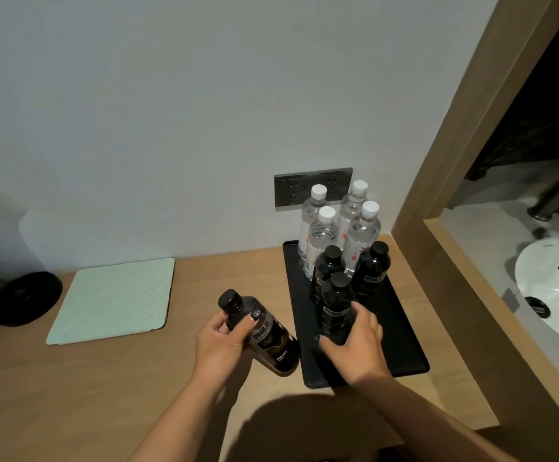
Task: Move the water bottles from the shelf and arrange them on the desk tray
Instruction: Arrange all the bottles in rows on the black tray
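Your left hand [219,341], low and just left of centre frame, has thumb and fingers curled round a dark bottle [261,335] that tilts with its cap toward the upper left, held over the wooden desk [138,378] just beside the black tray [401,335]. Your right hand [354,341] reaches in from the lower right, forearm angled up and left, fingers wrapped round the nearest upright dark bottle [336,305] on the tray. Behind it stand two more dark bottles [373,268] and four clear white-capped bottles [321,235], right of centre.
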Motion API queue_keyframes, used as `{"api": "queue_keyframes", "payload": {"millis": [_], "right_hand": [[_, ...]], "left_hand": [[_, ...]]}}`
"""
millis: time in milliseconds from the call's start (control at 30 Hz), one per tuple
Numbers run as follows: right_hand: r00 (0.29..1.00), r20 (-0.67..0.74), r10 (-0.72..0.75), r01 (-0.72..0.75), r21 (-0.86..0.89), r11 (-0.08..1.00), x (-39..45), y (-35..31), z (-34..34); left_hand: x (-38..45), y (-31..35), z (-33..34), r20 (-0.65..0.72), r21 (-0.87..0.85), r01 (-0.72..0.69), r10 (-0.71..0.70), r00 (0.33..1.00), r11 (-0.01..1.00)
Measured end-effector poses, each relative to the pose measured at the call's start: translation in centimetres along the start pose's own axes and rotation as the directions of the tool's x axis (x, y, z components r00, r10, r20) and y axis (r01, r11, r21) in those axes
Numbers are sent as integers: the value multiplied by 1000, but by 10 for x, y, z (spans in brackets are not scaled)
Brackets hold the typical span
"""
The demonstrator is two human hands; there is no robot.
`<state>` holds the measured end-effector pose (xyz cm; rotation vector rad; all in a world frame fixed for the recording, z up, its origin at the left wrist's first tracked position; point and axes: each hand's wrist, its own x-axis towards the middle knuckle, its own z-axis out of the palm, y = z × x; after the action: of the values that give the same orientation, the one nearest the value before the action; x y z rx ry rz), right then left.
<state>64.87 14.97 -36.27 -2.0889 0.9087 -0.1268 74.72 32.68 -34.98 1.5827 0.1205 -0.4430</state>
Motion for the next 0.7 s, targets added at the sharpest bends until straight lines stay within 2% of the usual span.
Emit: {"api": "queue_keyframes", "payload": {"millis": [133,233,367,500,700], "right_hand": [[981,-109,-163,168,39,985,-25,-7,5],[975,-45,-217,220,110,969,-38,-5,10],[971,157,-180,153,167,974,-46,0,8],[986,118,-116,99,137,986,-45,16,1],[979,189,-77,46,163,986,-36,45,-19]], "left_hand": [[-5,15,12,152,-8,-25,26,988,1000],[-6,20,20,233,25,-24,18,972,999],[-10,23,31,339,71,-31,6,941,997],[-17,23,50,463,119,-72,8,886,990],[-22,19,84,660,251,-247,21,751,936]]}}
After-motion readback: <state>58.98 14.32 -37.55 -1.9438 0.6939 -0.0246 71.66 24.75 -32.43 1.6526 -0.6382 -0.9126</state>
